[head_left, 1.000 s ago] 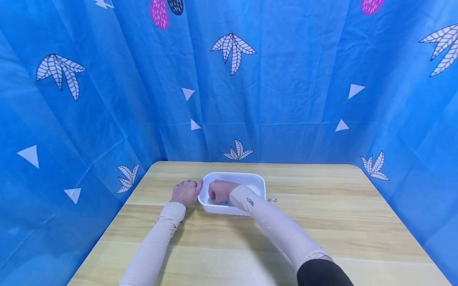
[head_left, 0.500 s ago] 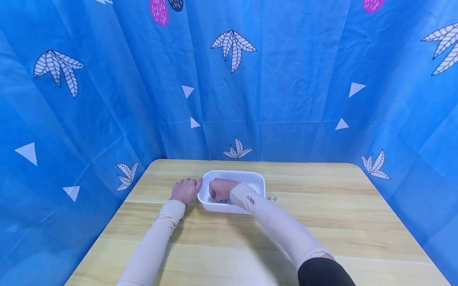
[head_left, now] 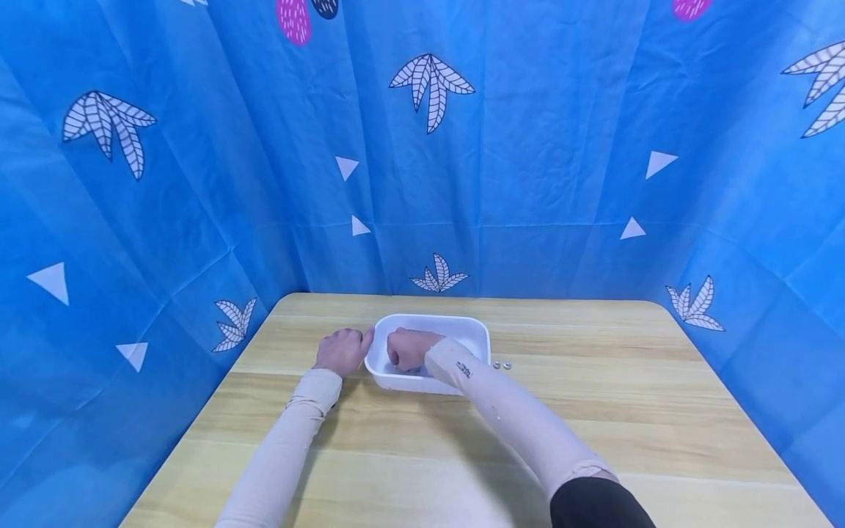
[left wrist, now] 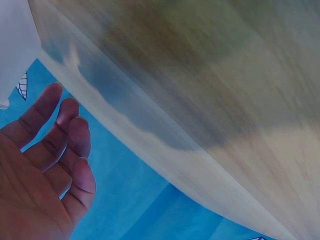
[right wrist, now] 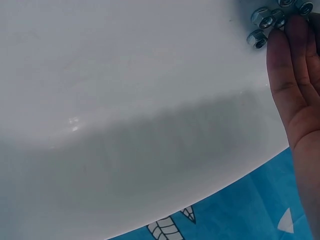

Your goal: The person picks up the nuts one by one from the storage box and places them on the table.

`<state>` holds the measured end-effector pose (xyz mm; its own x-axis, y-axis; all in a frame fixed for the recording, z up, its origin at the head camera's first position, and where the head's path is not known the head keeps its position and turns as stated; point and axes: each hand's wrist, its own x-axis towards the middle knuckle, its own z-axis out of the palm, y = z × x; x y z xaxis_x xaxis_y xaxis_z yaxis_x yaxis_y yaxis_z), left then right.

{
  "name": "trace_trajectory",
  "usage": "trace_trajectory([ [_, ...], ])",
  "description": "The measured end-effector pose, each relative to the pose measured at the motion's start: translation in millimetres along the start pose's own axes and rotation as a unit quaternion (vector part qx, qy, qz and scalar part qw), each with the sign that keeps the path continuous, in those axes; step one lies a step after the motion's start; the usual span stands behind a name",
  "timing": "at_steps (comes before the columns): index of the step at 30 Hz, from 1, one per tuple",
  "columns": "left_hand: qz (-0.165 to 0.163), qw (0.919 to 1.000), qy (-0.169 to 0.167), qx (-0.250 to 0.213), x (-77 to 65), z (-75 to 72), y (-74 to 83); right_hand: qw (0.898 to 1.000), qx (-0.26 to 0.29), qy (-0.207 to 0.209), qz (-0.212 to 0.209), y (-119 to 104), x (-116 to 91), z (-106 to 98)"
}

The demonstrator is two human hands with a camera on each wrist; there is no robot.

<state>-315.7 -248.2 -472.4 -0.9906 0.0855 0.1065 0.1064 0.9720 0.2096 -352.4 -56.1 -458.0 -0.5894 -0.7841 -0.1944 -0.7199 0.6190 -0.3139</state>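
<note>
My left hand [head_left: 342, 353] is at the left end of a white plastic tub [head_left: 474, 336], with its thumb against the rim. Its other fingers [left wrist: 75, 137] are loosely bent and hold nothing in the left wrist view. Inside the tub, my right hand [head_left: 411, 349] reaches down on the left side. The right wrist view has its fingers [right wrist: 282, 70] fairly straight, tips touching a cluster of hex nuts [right wrist: 262, 18] of shiny metal on the tub floor. The right thumb is hidden, and part of the cluster is cut off by the frame.
Two more small metal nuts [head_left: 502, 365] lie on the wooden table [head_left: 594, 411] just right of the tub. A blue patterned curtain [head_left: 528, 183] hangs behind the table and along both sides.
The head view has shifted slightly. My left hand stays at the tub's rim, and the right hand makes only slight movements inside the tub.
</note>
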Motion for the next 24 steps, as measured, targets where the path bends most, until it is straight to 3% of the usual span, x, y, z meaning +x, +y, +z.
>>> trace_trajectory([
  [5, 0.003, 1.0000, -0.001, 0.002, -0.1, -0.6, 0.1, 1.000, 0.010, -0.006, 0.000, 1.7, 1.1, 0.3],
  [13, 0.004, 1.0000, 0.000, 0.004, 0.2, -0.1, -1.2, 0.995, 0.092, 0.030, 0.038, 3.4, -3.9, -2.8],
  [18, 0.001, 1.0000, 0.001, 0.004, -0.1, 0.6, -1.2, 0.994, 0.090, 0.049, 0.028, 3.2, -6.1, -4.3],
  [24, 0.002, 1.0000, 0.006, 0.003, -0.4, 0.6, -0.2, 0.994, 0.102, 0.043, 0.009, 3.0, -9.5, -4.0],
])
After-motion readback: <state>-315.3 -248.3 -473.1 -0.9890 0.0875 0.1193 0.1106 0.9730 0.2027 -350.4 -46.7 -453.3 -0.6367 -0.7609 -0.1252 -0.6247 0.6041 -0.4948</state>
